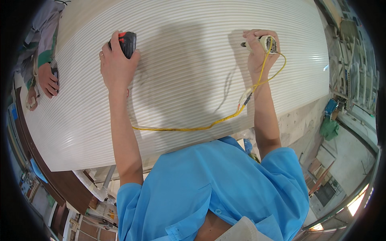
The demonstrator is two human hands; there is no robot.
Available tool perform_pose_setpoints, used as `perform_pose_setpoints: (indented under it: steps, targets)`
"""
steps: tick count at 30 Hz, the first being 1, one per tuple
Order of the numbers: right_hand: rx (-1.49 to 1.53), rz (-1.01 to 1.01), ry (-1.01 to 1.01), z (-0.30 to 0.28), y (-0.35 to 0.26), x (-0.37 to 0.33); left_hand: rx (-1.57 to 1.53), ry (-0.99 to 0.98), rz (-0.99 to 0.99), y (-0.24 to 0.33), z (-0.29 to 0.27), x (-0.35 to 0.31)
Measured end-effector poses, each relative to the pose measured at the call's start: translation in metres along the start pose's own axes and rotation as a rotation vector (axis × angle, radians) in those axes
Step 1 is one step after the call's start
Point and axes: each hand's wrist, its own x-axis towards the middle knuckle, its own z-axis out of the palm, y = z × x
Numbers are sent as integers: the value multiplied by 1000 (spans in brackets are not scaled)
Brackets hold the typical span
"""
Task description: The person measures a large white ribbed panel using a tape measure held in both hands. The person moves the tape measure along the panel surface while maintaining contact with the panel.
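Note:
My left hand (117, 66) is wrapped round a black block with red parts (128, 45), which looks like a power-tool battery pack. Farther right, my right hand (257, 58) grips a cream-coloured tool body (272, 45) with an open, grey end; a short dark tip pokes out at its left. Yellow wires (264, 66) run from that end over my right wrist and join a thicker yellow cable (201, 128), which passes across to my left forearm. Both hands are over a large white ribbed panel (181, 32). Where the cable ends is hidden.
At the left edge a co-worker's hand (48, 80) holds something dark on the panel. Under the panel's left side shows a brown board (72, 188). Long pieces fill a rack (354, 68) at the right, near a green bag (329, 127).

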Motion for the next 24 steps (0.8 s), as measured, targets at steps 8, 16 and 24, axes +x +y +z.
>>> perform_pose_setpoints:
  steps: [8,16,24]
  targets:
    - [34,5,-1,5,-7,4,-10,-11,-2,-1,-2,-2]
    - [-109,107,13,10,10,-2,-16,-15,-4,-1,-3,-3]
    - [8,1,-15,8,4,-2,-19,-9,-10,-6,-3,-9]
